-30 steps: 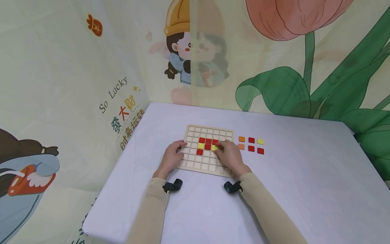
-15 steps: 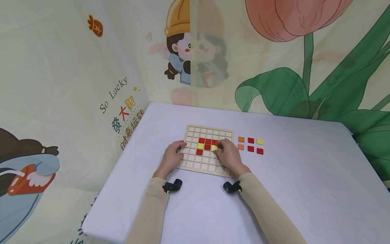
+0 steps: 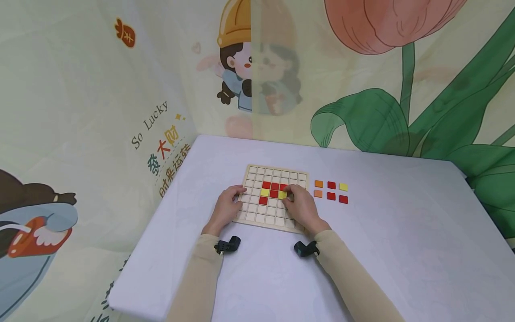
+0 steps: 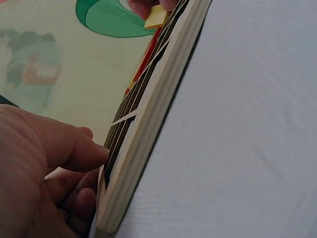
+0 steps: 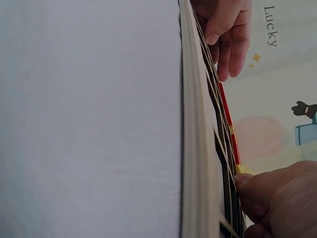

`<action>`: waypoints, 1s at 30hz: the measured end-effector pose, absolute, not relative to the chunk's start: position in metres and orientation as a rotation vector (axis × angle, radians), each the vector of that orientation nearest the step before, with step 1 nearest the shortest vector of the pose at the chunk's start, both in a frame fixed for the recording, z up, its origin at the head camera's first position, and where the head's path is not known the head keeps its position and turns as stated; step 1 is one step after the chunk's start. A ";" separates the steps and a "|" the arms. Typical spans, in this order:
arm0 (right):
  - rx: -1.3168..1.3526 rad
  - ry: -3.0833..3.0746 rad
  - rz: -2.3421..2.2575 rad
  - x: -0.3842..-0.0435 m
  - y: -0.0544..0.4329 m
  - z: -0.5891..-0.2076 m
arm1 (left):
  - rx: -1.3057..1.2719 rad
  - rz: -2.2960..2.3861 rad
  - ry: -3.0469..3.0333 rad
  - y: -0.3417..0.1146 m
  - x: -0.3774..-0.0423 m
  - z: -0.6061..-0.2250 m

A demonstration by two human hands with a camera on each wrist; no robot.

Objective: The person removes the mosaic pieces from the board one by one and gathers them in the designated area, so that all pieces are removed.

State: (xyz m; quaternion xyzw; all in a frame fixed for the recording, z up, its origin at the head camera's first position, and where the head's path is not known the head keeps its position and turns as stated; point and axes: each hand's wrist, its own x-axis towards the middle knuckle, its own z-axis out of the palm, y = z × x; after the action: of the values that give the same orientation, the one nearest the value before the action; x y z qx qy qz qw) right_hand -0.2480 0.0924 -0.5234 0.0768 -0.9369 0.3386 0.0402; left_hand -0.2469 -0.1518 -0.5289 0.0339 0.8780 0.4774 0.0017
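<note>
A wooden grid board (image 3: 261, 218) lies on the white table, with several red tiles (image 3: 275, 186) and a yellow tile (image 3: 264, 192) in its middle cells. My right hand (image 3: 301, 205) is over the board's right half. Its thumb and fingers pinch another yellow tile (image 4: 156, 17), which looks tilted in the left wrist view, beside the red tiles. My left hand (image 3: 226, 206) rests at the board's left edge, thumb and fingertips touching it and the fingers relaxed. In the right wrist view the held tile is mostly hidden behind the right thumb (image 5: 267, 186).
Right of the board, two orange tiles (image 3: 318, 184), several red tiles (image 3: 331, 196) and a yellow tile (image 3: 343, 187) lie in two rows on the table (image 3: 402, 232). A printed cloth (image 3: 281, 125) hangs behind the table and along its left side.
The right hand has shifted very slightly, and the yellow tile in its fingers shows a little differently. The left hand and the board stay in place.
</note>
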 end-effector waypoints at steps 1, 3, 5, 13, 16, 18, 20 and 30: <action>0.235 -2.870 1.041 -0.248 0.093 -0.524 | 0.107 1.502 2.754 -0.152 -0.247 -0.529; 0.236 -2.866 1.048 -0.248 0.093 -0.525 | 0.112 1.504 2.756 -0.152 -0.247 -0.529; 0.241 -2.856 1.063 -0.249 0.094 -0.526 | 0.117 1.501 2.759 -0.152 -0.247 -0.529; 0.204 -2.834 1.137 -0.249 0.099 -0.531 | 0.117 1.483 2.762 -0.151 -0.248 -0.531; 0.190 -2.813 1.176 -0.248 0.101 -0.531 | 0.111 1.485 2.759 -0.151 -0.248 -0.532; 0.174 -2.794 1.209 -0.246 0.102 -0.529 | 0.109 1.486 2.758 -0.150 -0.249 -0.532; 0.155 -2.780 1.229 -0.243 0.104 -0.528 | 0.107 1.489 2.758 -0.150 -0.249 -0.532; 0.018 -2.684 1.356 -0.233 0.122 -0.522 | 0.101 1.493 2.766 -0.150 -0.248 -0.532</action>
State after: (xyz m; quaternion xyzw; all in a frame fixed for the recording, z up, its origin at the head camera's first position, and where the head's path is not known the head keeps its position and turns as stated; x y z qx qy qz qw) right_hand -0.2328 0.1217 -0.5220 0.0059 -0.8905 0.4499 0.0671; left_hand -0.2483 -0.1501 -0.5318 0.0323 0.8795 0.4748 -0.0016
